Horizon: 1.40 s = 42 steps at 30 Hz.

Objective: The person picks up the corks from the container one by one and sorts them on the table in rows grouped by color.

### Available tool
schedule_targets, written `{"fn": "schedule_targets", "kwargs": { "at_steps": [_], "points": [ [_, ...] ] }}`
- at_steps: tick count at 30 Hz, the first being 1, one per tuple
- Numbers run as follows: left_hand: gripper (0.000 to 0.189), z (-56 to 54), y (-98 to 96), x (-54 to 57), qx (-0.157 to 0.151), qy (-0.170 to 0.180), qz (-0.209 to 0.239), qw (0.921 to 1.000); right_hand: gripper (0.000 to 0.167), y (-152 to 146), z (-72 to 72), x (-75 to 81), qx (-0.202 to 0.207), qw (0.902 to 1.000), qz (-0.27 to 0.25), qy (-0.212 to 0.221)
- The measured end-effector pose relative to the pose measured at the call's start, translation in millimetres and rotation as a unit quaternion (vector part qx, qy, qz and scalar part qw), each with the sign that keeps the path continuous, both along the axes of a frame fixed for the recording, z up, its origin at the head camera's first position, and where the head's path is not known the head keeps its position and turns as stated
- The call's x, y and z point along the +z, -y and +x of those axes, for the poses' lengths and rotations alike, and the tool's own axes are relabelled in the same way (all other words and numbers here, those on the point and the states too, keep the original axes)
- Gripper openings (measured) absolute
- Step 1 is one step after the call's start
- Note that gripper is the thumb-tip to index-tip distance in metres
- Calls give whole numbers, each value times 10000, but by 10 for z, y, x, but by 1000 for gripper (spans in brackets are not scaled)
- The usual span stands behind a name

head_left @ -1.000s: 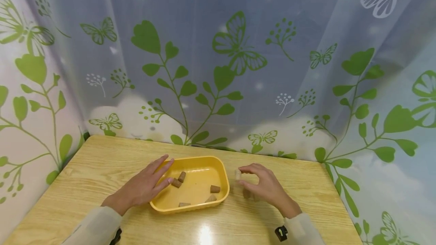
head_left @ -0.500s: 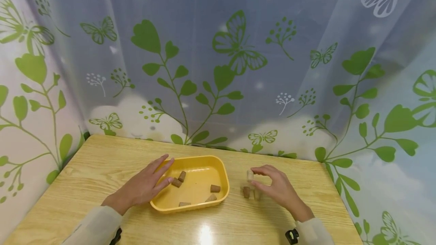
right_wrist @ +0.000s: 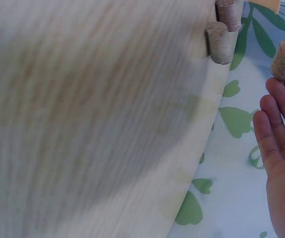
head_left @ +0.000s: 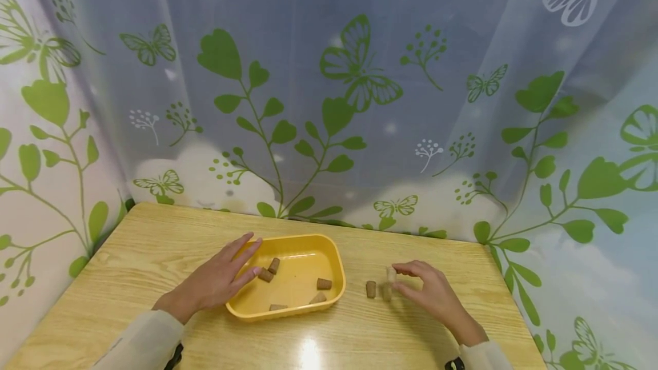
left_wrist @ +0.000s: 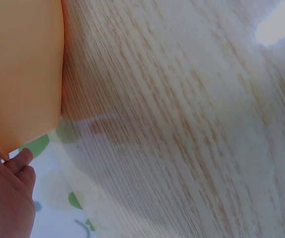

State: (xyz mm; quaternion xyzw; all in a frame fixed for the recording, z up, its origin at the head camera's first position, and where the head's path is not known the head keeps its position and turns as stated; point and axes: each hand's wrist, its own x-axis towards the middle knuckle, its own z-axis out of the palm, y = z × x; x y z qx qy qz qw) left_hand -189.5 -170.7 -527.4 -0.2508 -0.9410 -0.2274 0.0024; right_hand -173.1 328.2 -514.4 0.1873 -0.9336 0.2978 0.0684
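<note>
Between thumb and fingertips my right hand (head_left: 430,290) pinches a light cork stopper (right_wrist: 281,68), held above the table in the head view. Just left of and below it, a darker cork (head_left: 371,289) and a lighter cork (head_left: 387,292) stand upright on the table. My left hand (head_left: 216,278) rests on the left rim of a yellow tray (head_left: 336,256), its fingers spread and fairly straight. Several corks lie in the tray, among them a brown cork (head_left: 324,284) at the right and a brown cork (head_left: 275,266) near my left fingertips.
The pale wooden table (head_left: 175,233) ends at the back against a curtain (head_left: 308,147) printed with green leaves and butterflies. More printed cloth hangs at both sides. A bright reflection lies on the table in front of the tray.
My right hand has moved right, away from the tray, carrying the light cork from beside the rim to near the standing corks. My left hand and the tray have stayed put.
</note>
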Motion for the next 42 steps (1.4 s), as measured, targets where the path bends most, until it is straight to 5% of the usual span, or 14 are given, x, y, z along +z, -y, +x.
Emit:
{"fn": "schedule_targets", "kwargs": {
  "at_steps": [22, 42],
  "points": [
    [66, 11, -10, 19, 5, 26, 32, 10000, 39, -211, 107, -198, -95, 9995, 263, -114],
    [66, 20, 3, 19, 5, -63, -16, 10000, 40, -324, 111, -340, -197, 9975, 556, 381]
  ]
}}
